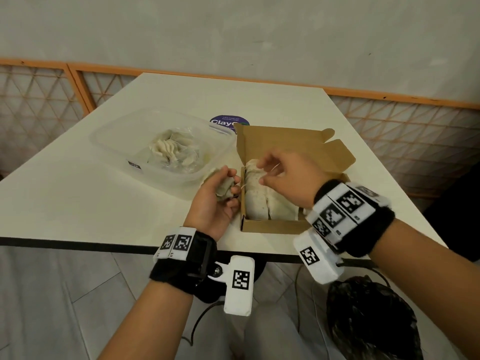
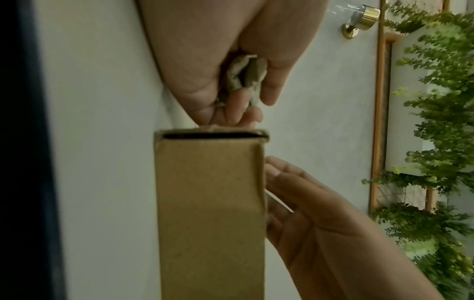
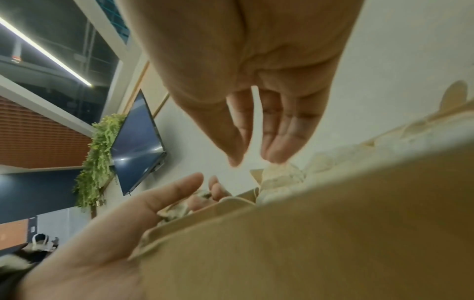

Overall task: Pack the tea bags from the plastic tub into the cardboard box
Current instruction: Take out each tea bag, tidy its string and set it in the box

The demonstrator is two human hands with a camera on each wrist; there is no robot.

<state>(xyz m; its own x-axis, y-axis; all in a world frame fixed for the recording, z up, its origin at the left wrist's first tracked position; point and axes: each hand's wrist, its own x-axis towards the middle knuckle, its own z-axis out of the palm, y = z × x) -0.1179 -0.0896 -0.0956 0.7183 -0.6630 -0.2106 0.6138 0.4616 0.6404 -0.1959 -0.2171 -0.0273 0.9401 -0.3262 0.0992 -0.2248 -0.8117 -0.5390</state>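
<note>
Cardboard box point(image 1: 262, 224): brown, open, lid flap folded back; it stands on the white table point(image 1: 104, 198) near the front edge, just right of the plastic tub.
Packed bags point(image 1: 259, 196): pale tea bags lie in rows inside the box and fill the part that shows.
Plastic tub point(image 1: 114, 136): clear, on the table left of the box, almost touching it; a loose heap of tea bags point(image 1: 172, 152) lies inside.
Left hand point(image 1: 215, 201): palm up beside the left wall of the box, fingers curled round a small bunch of crumpled tea bags point(image 1: 224, 189); the left wrist view shows the bunch point(image 2: 245, 75) wedged between palm and fingers.
Right hand point(image 1: 283, 175): held over the open box, fingers loosely bent above the packed bags; a thin white string point(image 1: 272, 168) runs by its fingertips, but I cannot tell whether it pinches the string or holds nothing.
Sticker point(image 1: 230, 122): round and purple, on the table behind the tub and box, partly hidden by them.
Wrists: black bands with white marker blocks on both.
</note>
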